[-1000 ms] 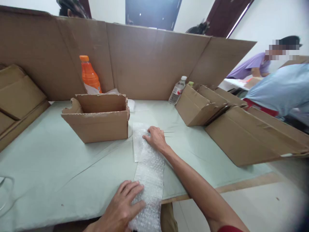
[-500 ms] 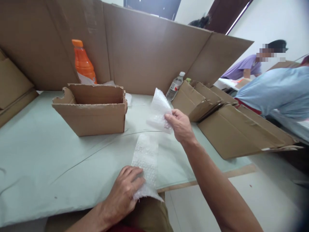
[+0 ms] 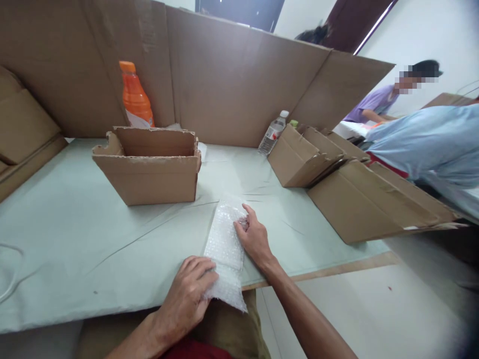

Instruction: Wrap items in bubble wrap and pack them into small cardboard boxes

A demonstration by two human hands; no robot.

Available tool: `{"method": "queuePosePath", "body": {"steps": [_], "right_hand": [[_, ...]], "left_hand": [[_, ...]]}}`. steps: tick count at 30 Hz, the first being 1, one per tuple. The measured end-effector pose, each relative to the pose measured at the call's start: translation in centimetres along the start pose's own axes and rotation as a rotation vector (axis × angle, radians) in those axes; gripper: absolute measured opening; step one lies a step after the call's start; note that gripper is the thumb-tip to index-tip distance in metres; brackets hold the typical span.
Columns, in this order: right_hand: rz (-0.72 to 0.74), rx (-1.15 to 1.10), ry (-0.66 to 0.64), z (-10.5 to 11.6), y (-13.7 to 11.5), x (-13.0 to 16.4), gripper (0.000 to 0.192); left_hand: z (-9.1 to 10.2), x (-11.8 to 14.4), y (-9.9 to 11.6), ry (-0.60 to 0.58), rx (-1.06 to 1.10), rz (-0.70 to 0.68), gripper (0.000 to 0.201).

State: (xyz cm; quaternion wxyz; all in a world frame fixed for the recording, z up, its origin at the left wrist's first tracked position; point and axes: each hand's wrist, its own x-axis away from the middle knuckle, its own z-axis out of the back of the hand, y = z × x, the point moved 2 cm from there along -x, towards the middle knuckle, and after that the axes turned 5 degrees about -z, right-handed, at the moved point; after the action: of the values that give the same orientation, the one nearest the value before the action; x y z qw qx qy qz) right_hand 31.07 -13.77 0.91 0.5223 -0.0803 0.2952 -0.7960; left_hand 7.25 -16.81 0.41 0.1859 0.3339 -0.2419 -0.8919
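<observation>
A strip of clear bubble wrap (image 3: 224, 237) lies lengthwise on the covered table, its near end hanging past the front edge over my lap. My left hand (image 3: 190, 289) grips the lower left side of this strip, fingers curled on top and the thumb hidden. At the upper right side, my right hand (image 3: 256, 239) has its thumb and curled fingers on the wrap's edge, with the index finger lifted. Some of the right fingertips show only through crinkled plastic. Whether the wrap is one folded piece or two layers, I cannot tell.
An open cardboard box (image 3: 160, 179) stands left of the wrap. More cardboard boxes (image 3: 366, 204) lean at the right. Behind are an orange bottle (image 3: 136, 97), a clear water bottle (image 3: 273, 133) and a tall cardboard wall (image 3: 239, 80). Two people (image 3: 422, 134) are at the right.
My right hand has come down and toward me, bringing the raised bubble wrap onto the strip on the table. My left hand has stayed at the near end.
</observation>
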Motion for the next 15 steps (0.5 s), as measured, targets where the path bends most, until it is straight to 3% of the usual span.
{"method": "queuePosePath", "body": {"steps": [4,7,11,15], "right_hand": [[0.062,0.330,0.002,0.9,-0.7,0.0,0.062],[0.043,0.456,0.015,1.9,-0.7,0.1,0.061],[0.090,0.190,0.054,3.5,-0.2,1.1,0.047],[0.162,-0.198,0.159,5.8,-0.2,3.3,0.027]], "left_hand": [[-0.1,0.3,0.0,0.021,0.012,-0.011,0.043],[0.5,0.3,0.0,0.039,0.006,-0.009,0.042],[1.9,-1.5,-0.1,0.042,-0.003,-0.005,0.038],[2.2,-5.7,-1.5,-0.147,-0.031,0.072,0.024]]}}
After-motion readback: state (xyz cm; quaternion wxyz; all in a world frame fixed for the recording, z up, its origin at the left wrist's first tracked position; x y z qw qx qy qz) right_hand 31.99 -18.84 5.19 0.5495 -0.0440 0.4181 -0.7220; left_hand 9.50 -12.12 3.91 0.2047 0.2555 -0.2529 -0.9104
